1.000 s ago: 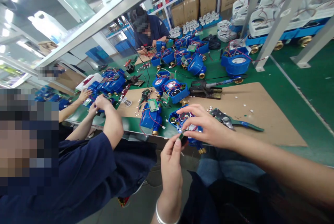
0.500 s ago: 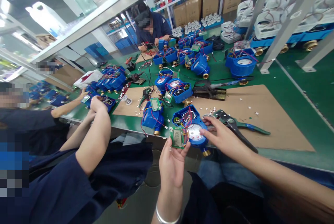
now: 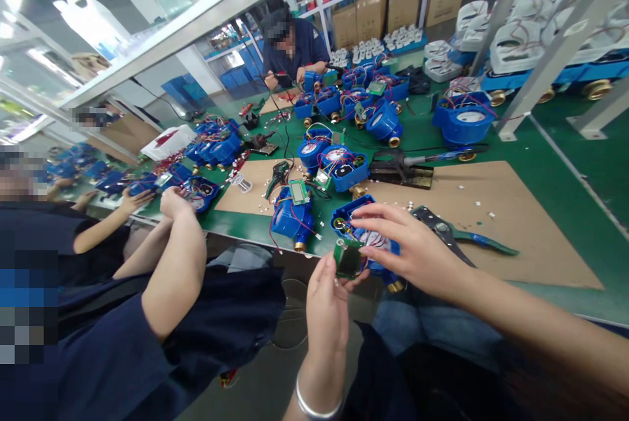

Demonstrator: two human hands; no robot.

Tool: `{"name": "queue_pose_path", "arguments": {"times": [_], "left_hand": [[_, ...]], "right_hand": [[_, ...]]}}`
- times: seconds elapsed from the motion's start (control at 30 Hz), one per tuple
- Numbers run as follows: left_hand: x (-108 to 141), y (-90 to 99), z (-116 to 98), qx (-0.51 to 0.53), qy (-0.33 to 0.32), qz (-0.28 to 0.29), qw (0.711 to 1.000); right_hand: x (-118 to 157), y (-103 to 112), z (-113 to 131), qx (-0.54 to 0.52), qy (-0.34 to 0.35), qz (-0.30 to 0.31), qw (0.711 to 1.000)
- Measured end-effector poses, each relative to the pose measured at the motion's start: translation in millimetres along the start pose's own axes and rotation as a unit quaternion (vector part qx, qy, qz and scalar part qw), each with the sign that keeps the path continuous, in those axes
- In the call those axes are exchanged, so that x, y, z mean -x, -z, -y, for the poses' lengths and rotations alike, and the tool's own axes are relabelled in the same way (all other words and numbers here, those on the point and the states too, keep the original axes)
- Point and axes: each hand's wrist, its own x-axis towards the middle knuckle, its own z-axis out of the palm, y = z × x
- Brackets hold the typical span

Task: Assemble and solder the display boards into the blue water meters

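My left hand (image 3: pixel 328 306) pinches a small green circuit board (image 3: pixel 348 258) at the table's near edge. Thin wires run from the board to an open blue water meter (image 3: pixel 361 231) lying right behind it. My right hand (image 3: pixel 413 247) is spread over that meter with its fingers apart, covering the dial and touching the housing. Black pliers with green handles (image 3: pixel 455 232) lie on the cardboard sheet (image 3: pixel 511 211) just right of my right hand.
Another blue meter (image 3: pixel 293 215) with a green board lies left of mine; several more crowd the green table (image 3: pixel 565 185) behind. A black tool (image 3: pixel 400 171) sits beyond. A person's arms (image 3: pixel 177 257) work at my left; another person (image 3: pixel 293 48) sits across.
My right hand has come off the meter's right side and spread over its top. The green board in my left hand has tilted, its display face now turned away.
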Motion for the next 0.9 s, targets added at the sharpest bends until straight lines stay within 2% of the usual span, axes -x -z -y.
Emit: {"name": "queue_pose_path", "arguments": {"times": [0.1, 0.17, 0.4, 0.53, 0.63, 0.7, 0.8, 0.9], "left_hand": [[6.0, -1.2, 0.2, -0.111, -0.056, 0.004, 0.992], [9.2, -0.7, 0.5, -0.181, -0.085, 0.006, 0.980], [11.4, -0.8, 0.5, -0.324, -0.137, 0.014, 0.936], [13.1, -0.5, -0.3, -0.366, -0.159, 0.019, 0.917], [13.2, -1.9, -1.1, -0.356, -0.150, 0.019, 0.922], [10.8, -4.0, -1.4, -0.312, -0.120, 0.019, 0.942], [3.7, -7.2, -1.3, -0.169, -0.047, 0.013, 0.984], [-3.8, -8.1, -3.1, -0.033, 0.005, -0.014, 0.999]], "right_hand": [[-12.4, 5.6, -0.4, -0.002, 0.043, 0.076, 0.996], [-14.9, 6.9, -3.2, -0.007, 0.051, 0.097, 0.994], [-10.3, 5.7, -7.5, -0.051, 0.051, 0.079, 0.994], [-8.5, 4.3, -6.2, -0.062, 0.042, 0.064, 0.995], [-7.7, 1.5, -4.4, -0.059, 0.014, 0.054, 0.997], [-7.7, -1.5, -3.6, -0.050, -0.027, 0.053, 0.997], [-8.8, -4.6, -2.7, -0.027, -0.064, 0.052, 0.996], [-9.2, -2.3, -1.6, -0.017, -0.060, 0.017, 0.998]]}}
